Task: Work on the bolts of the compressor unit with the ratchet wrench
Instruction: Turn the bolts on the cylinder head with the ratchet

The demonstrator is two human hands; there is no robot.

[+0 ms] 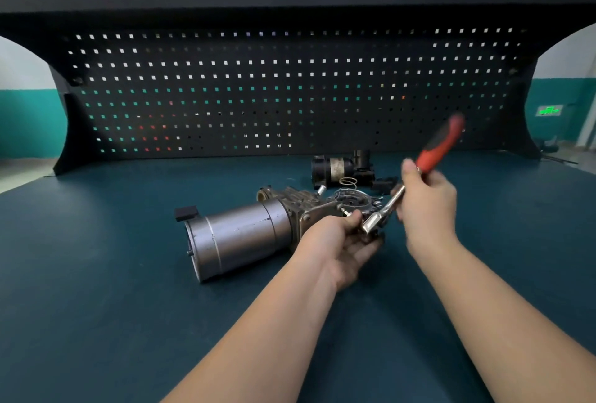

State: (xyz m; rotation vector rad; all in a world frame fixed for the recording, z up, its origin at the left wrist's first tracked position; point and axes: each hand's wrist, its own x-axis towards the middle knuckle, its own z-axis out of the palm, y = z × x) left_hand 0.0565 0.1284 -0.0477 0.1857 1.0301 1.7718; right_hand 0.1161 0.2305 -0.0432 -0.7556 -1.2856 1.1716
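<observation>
On the dark teal tabletop [96,273] in front of you lies the grey metal compressor unit [245,238] on its side, its smooth cylindrical motor can pointing left and its cast head to the right. Your left hand [338,241] reaches under and round that right end, fingers [371,246] curled about the casting and the thumb lying on top near a small bolt [345,211]. Just right of it, the chrome head of the ratchet wrench with the red and black handle [406,191] sits on the unit's end, the shaft tilting up and to the right. Your right hand [425,206] grips the wrench where the chrome shaft meets the red handle; the handle's tip is blurred. Behind, near the black pegboard [290,86], lie a small black cylindrical motor [335,170] and a wire coil spring [348,181]
</observation>
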